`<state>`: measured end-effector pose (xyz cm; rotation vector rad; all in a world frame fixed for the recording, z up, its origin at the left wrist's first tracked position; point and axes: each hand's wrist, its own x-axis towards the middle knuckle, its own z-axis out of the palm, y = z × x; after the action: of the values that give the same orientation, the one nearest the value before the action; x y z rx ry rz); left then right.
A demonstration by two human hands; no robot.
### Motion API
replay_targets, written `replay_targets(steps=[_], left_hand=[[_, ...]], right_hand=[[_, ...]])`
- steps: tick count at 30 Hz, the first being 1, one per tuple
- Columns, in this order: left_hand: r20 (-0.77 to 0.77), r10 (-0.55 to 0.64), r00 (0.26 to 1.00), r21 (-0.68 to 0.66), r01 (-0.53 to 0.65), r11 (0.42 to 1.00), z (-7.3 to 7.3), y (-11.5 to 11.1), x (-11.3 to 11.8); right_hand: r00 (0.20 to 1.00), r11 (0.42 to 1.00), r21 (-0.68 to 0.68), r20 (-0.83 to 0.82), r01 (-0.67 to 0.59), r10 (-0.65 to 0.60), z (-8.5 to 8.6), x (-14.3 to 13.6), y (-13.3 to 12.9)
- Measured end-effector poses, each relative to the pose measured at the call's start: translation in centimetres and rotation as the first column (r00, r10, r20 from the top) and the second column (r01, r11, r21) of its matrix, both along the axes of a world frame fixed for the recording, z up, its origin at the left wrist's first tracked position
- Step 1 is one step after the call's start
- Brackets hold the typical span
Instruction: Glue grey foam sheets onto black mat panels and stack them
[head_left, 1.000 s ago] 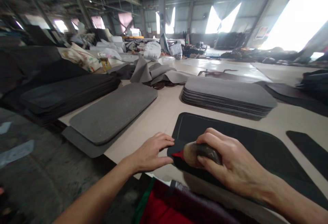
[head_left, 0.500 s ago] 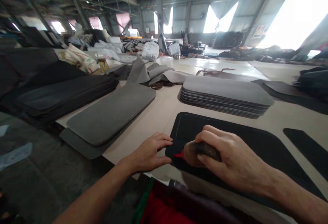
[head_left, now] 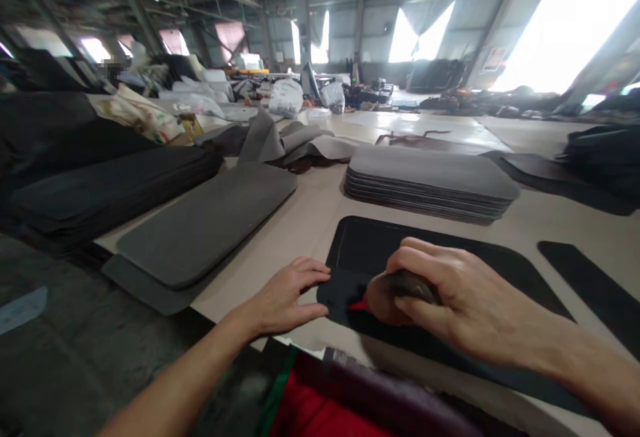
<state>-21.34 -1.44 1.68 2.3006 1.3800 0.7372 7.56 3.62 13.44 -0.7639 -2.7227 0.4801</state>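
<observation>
The right hand [head_left: 463,297] is closed round a rounded brown tool [head_left: 393,296], fingers over its top and thumb along the near side. The red tip [head_left: 359,304] of the tool points to 9 o'clock, low over the near left part of a black panel [head_left: 367,240]; whether it touches the surface I cannot tell.

At 9 o'clock from the tool, the left hand [head_left: 285,298] lies palm down, thumb and fingers spread apart and gripping nothing. Its fingertips are at the left end of the black panel, which lies flat on the pale desk [head_left: 317,207] under both hands. The panel has rounded corners and a faint line inside its edge.

Outward from the panel, a separate dark piece [head_left: 590,284] lies at 3 o'clock, apart from it. A neat stack of grey panels [head_left: 430,170] sits at 12 o'clock, and crumpled grey material [head_left: 280,144] at 11. Toward 10 o'clock is a large grey panel [head_left: 210,224] resting on another flat piece [head_left: 145,290], with a dark stack [head_left: 110,187] farther out. At 6 o'clock from the left hand's fingertips, slightly toward 5, red cloth [head_left: 320,410] shows below the desk's edge.
</observation>
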Motion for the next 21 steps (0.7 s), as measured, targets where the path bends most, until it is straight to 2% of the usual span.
replay_targets(steps=[11, 15, 21], left_hand=[[-0.042, 0.017, 0.999, -0.003, -0.017, 1.000, 0.3, 0.1, 0.1], [-0.090, 0.034, 0.995, 0.005, -0.034, 0.999, 0.3, 0.2, 0.1], [-0.143, 0.051, 0.988, 0.042, -0.045, 0.998, -0.4, 0.7, -0.6]], right_hand=[[0.978, 0.984, -0.061, 0.135, 0.166, -0.157, 1.4, 6.6, -0.1], [0.961, 0.972, -0.032, 0.160, 0.233, -0.225, 1.6, 9.6, -0.5], [0.915, 0.927, -0.030, 0.171, 0.375, -0.364, 1.9, 14.3, -1.2]])
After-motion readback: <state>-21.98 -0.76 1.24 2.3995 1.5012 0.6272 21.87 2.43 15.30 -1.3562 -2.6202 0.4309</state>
